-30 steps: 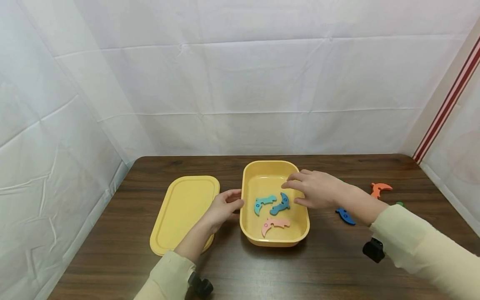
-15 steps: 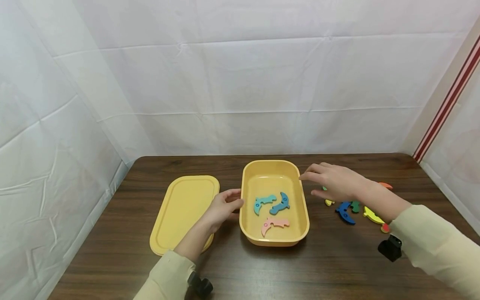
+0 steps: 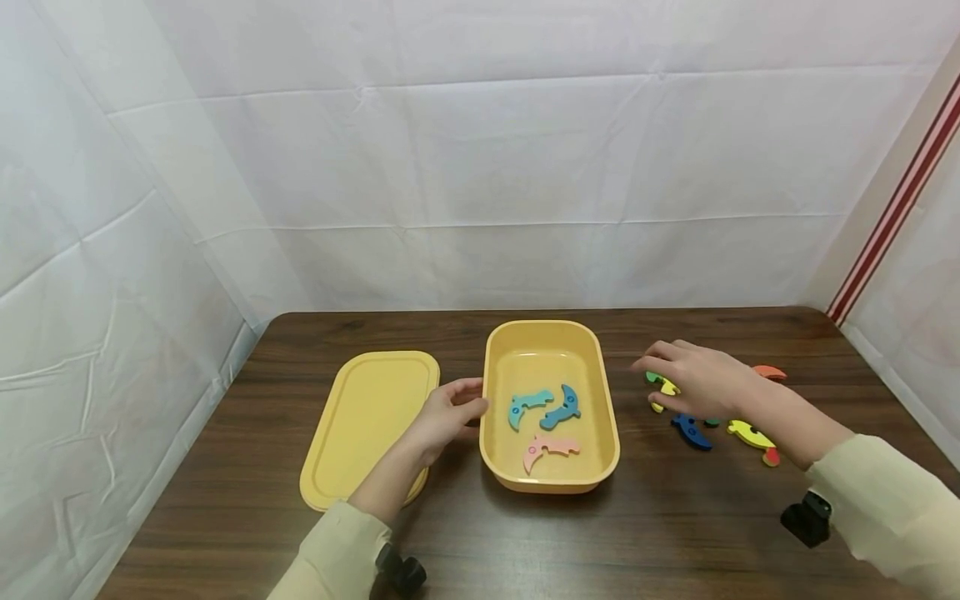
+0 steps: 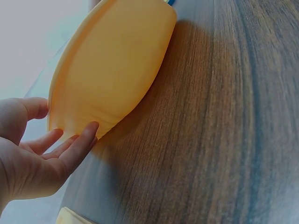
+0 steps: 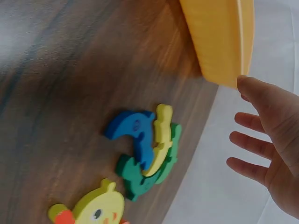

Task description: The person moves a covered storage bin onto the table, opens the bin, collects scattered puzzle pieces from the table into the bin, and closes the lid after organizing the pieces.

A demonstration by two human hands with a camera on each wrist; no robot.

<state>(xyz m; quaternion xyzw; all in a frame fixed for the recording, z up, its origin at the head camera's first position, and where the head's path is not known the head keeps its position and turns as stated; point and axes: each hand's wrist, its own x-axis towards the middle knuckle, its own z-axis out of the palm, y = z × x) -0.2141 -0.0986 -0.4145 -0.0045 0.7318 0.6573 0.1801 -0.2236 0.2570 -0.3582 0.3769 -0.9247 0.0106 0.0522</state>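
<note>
My left hand (image 3: 442, 421) rests its fingers against the left outer wall of a yellow plastic bin (image 3: 543, 337), thumb at the rim. Inside lie a teal curved piece (image 3: 528, 405), a blue curved piece (image 3: 564, 407) and a pink curved piece (image 3: 551, 448), all flat and apart. Right of the bin, my right hand (image 3: 705, 382) hovers with spread fingers and nothing in them. Below and around it on the table are a dark blue piece (image 5: 140, 133), a slim yellow piece (image 5: 161, 135), green pieces (image 5: 138, 179) and a yellow piece with an eye (image 5: 105, 207).
A yellow lid (image 3: 367, 425) lies flat on the wooden table (image 3: 525, 550) left of the bin, partly under the left forearm. An orange piece (image 3: 769, 372) lies beyond the right wrist. White cloth (image 3: 495, 167) hangs behind the table.
My right hand has moved right, from over the bin to above the loose pieces, uncovering several of them. The left hand, bin and pieces inside it have stayed put.
</note>
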